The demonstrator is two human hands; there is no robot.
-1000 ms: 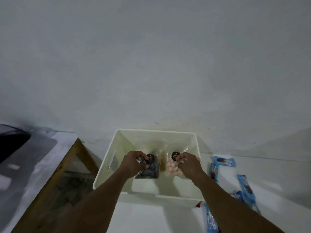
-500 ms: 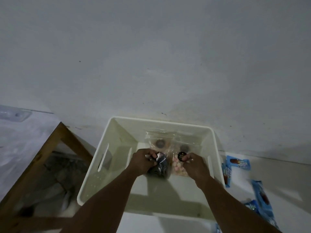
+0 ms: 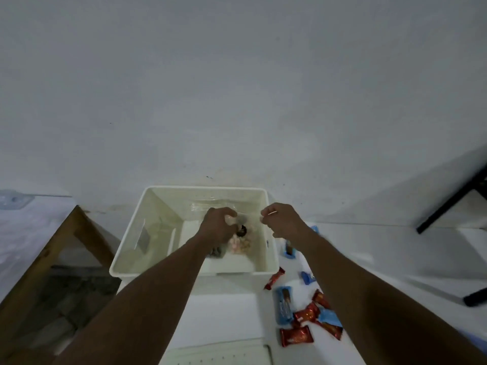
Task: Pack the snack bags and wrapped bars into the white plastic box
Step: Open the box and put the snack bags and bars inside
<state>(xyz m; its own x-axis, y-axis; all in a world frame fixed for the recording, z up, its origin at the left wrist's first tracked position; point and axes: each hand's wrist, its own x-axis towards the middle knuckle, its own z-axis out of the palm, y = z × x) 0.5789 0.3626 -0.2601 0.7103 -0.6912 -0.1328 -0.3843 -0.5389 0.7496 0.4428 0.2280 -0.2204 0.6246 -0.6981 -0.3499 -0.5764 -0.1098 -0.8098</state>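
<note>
The white plastic box point(image 3: 147, 233) stands on the white table against the wall. Inside it lie a bag of pink and white sweets point(image 3: 241, 245) with a round black sticker and a dark snack bag point(image 3: 217, 252); clear bags point(image 3: 210, 206) lean on the far wall. My left hand point(image 3: 218, 227) is inside the box, its fingers curled round the top of the dark bag. My right hand point(image 3: 282, 219) hovers over the box's right rim, loosely curled and holding nothing. Red bars point(image 3: 296, 335) and blue bars point(image 3: 284, 304) are scattered to the right of the box.
A wooden table frame point(image 3: 66, 246) stands to the left of the box with floor below it. A black slanted leg point(image 3: 448, 204) leans at the far right, and a black object point(image 3: 474, 300) lies at the right edge. A plain wall rises behind the box.
My right hand let go of the pink sweets bag and lifted out to the box's right rim. The left hand lowered the dark bag deeper into the box. The view tilted down, showing more bars.
</note>
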